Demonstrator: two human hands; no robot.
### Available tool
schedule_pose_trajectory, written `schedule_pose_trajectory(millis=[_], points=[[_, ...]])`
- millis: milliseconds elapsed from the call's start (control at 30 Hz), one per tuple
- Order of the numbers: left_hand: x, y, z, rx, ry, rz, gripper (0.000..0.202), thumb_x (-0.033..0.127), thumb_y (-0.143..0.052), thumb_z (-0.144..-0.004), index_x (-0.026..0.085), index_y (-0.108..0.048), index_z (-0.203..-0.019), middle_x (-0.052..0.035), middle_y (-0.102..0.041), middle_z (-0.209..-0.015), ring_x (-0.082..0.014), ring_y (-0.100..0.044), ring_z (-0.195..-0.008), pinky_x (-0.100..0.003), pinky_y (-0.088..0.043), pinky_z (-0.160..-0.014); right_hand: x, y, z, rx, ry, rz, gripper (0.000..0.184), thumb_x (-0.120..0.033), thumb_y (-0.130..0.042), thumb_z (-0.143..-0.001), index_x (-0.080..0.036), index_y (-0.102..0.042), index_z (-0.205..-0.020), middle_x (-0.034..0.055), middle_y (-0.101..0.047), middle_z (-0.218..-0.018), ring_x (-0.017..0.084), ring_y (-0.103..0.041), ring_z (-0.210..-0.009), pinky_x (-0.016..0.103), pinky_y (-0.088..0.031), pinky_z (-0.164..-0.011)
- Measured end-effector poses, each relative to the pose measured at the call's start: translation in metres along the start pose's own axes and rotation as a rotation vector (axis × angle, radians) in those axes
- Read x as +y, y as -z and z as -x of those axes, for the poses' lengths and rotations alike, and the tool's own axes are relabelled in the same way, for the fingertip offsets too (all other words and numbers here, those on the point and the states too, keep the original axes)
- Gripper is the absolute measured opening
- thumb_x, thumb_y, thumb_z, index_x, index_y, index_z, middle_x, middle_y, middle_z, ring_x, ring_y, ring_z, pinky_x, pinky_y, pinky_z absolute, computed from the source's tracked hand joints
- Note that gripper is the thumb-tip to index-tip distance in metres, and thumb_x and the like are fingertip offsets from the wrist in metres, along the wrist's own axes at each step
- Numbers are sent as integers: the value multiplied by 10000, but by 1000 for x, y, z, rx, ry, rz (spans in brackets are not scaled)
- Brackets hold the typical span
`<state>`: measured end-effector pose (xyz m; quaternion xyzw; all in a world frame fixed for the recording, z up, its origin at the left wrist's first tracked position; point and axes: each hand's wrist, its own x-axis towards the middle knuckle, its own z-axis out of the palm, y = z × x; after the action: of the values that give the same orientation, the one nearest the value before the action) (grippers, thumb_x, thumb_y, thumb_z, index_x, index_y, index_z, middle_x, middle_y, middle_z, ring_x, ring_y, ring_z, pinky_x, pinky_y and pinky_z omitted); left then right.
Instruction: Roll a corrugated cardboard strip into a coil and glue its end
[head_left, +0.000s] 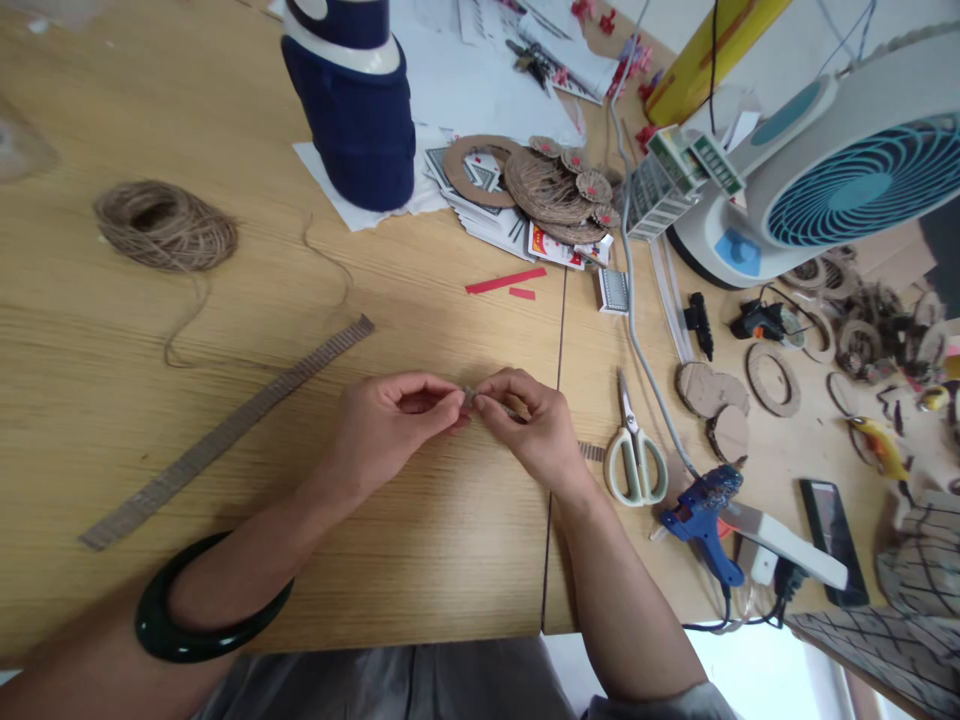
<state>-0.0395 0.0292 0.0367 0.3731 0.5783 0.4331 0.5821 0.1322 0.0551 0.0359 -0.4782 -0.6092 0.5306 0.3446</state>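
Above the table's front part, my left hand (394, 420) and my right hand (525, 415) meet, thumbs and forefingers pinched together. Between the fingertips shows a tiny grey-brown piece (469, 396), apparently corrugated cardboard; the fingers hide most of it. Past my right wrist a short bit of corrugated cardboard strip (591, 452) peeks out, and I cannot tell whether it joins the held piece. A long corrugated cardboard strip (232, 430) lies slanted to the left of my left hand. Scissors (635, 450) rest, blades pointing away, just right of my right wrist.
A coil of twine (165, 225) lies far left. A dark blue bottle (352, 110) stands behind. Cardboard discs (551, 185) sit on cards. To the right are a blue glue gun (705, 515), a power strip (784, 545), a phone (832, 540) and a fan (825, 170).
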Motion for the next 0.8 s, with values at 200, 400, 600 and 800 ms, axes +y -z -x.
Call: schedule_pose_trajectory(millis=[200, 400, 600, 800], points=[[0, -1, 1, 5, -23, 22, 146, 359, -807, -716, 226, -769, -765, -14, -805, -780, -219, -770, -752, -346, -636, -769, -3, -1, 1, 8, -5, -4, 59, -265, -693, -842, -220, -657, -833, 17, -656, -848, 151, -653, -835, 306, -557, -790], [-1, -2, 2, -8, -58, -16, 165, 386, -799, -742, 227, -774, -777, -16, -802, -769, -223, -765, -753, -336, -636, -743, -2, -1, 0, -1, 23, 23, 49, -252, -669, -859, -222, -664, -820, 19, -659, -838, 161, -646, -855, 320, -551, -820], [-3, -1, 4, -25, -102, -72, 136, 368, -745, -816, 236, -778, -815, -6, -808, -794, -210, -767, -777, -315, -632, -756, -2, -2, 0, 17, -2, -14, 57, -250, -670, -848, -212, -647, -812, 11, -642, -821, 146, -641, -795, 304, -547, -778], [-13, 0, 5, 4, -217, -194, 168, 389, -716, -864, 234, -777, -879, -9, -814, -865, -197, -770, -799, -287, -622, -759, -1, -3, 0, 13, -44, -37, 103, -287, -689, -846, -207, -635, -811, 9, -658, -819, 137, -651, -767, 284, -550, -741]])
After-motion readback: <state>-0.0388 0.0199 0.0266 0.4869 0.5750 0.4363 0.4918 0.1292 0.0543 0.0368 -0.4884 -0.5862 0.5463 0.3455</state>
